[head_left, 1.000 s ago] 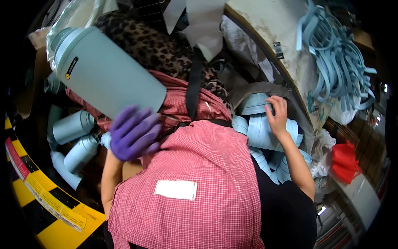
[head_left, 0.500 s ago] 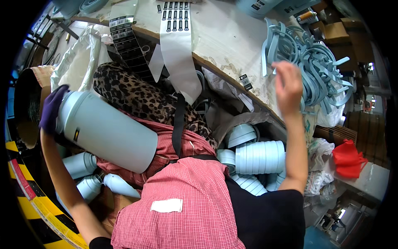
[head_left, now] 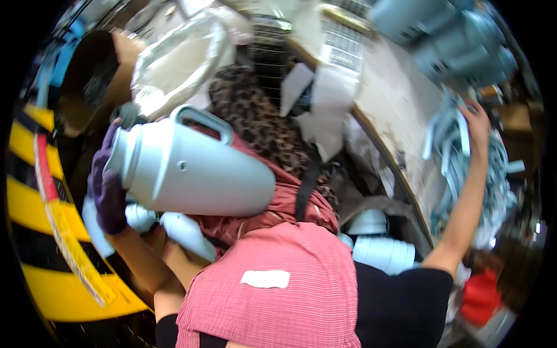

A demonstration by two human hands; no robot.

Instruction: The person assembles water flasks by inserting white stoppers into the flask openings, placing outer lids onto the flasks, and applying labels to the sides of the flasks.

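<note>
A large light-blue jug lies on its side across my lap, its handle uppermost and a small round hole in its wall. My left hand, in a purple glove, is closed round the jug's ringed end. Out to the right, my bare right hand is at a heap of curved light-blue plastic strips on the bench. Its fingers are closed on one strip, which hangs down from them. Motion blurs that hand somewhat.
More light-blue jugs stand at the bench's far right. Label sheets hang over the bench edge. Below are stacked light-blue rings. A plastic-lined bag and black-and-yellow striped edging are at left.
The jug has turned, bringing its handle and small hole into sight. My right hand has reached farther over the heap and closed on a strip. The whole view has shifted.
</note>
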